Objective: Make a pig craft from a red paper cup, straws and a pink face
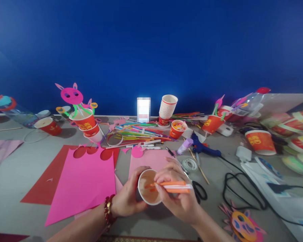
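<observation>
Head view: left hand clasps the paper cup; right hand pinches an orange pen, lying crosswise, pointing into the cup's mouth.

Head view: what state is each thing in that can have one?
Left hand: gripping the paper cup
Paper cup: open, mouth facing the camera
Right hand: pinching the orange item
Orange item: tip at cup mouth
Cup stack: nested, mouths up
Blue glue gun: lying down
Red-capped bottle: closed
Hot-pink sheet: far edge cut out
Scissors: partly hidden, blades unclear
</observation>
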Demonstrator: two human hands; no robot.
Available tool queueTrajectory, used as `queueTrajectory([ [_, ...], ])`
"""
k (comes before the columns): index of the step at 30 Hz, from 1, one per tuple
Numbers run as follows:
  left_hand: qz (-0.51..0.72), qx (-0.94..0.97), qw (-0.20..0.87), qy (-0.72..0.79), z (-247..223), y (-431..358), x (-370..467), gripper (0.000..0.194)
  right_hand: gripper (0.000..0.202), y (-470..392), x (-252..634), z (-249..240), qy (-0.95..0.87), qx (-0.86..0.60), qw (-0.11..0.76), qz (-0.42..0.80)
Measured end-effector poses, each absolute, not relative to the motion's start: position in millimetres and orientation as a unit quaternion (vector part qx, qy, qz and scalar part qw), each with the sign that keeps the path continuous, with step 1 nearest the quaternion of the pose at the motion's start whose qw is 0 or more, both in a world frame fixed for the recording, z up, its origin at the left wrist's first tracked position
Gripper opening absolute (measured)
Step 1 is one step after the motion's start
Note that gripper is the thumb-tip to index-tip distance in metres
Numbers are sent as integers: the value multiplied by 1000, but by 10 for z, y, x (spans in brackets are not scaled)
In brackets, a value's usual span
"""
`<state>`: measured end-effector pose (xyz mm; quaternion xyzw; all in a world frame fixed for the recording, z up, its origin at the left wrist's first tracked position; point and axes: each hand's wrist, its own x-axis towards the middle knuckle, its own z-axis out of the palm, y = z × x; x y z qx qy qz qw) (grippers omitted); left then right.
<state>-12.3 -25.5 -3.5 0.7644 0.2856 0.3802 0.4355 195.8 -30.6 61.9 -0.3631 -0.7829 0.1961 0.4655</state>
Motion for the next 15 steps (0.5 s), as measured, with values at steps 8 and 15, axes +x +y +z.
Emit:
queueTrajectory([
  [8,383,770,419,291,29,-252,-103,83,33,-283,1958,674,-827,-363,402,153],
  [15,365,765,436,301,38,-254,-103,84,29,-253,1993,724,-827,-357,387,195],
])
